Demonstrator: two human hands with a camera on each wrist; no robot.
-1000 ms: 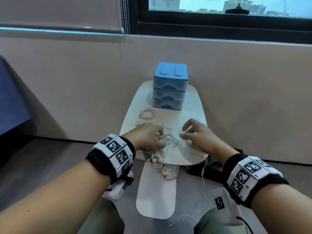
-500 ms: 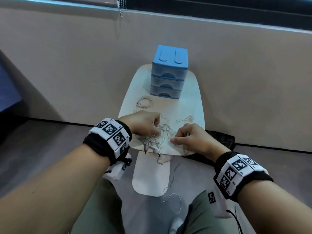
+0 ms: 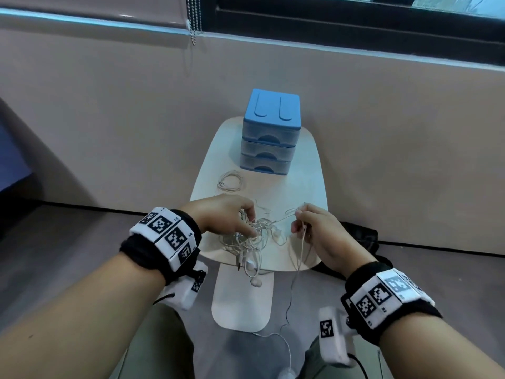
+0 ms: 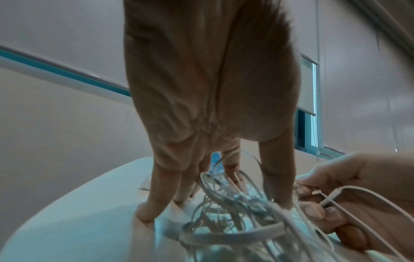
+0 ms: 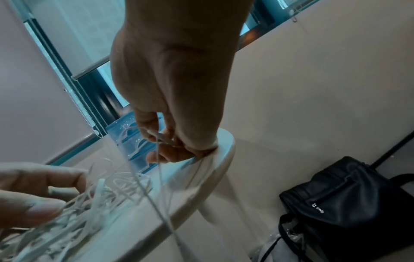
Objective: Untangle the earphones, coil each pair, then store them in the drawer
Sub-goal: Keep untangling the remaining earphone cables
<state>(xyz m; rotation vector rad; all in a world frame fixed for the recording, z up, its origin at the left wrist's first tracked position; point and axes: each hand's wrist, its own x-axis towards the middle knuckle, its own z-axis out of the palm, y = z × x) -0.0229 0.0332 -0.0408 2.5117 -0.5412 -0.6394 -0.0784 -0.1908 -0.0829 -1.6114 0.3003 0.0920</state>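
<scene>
A tangle of white earphones (image 3: 254,236) lies at the near edge of the small white table (image 3: 308,181). My left hand (image 3: 250,228) sits on top of it, its straight fingers (image 4: 277,191) pressing down into the loops (image 4: 235,221). Just right of the tangle, my right hand (image 3: 300,222) pinches one earphone cable (image 5: 156,140); that cable (image 3: 293,283) hangs over the table edge to the floor. One coiled pair (image 3: 230,181) lies behind my left hand. The blue three-drawer unit (image 3: 270,132) stands at the back with all drawers closed.
An earbud (image 3: 256,282) and a plug dangle off the front edge of the table. A black bag (image 5: 347,203) sits on the floor to the right of the table. The wall runs close behind the drawer unit.
My right hand has drawn one cable out to the right of the tangle, and it now trails to the floor. My left hand has stayed on the tangle.
</scene>
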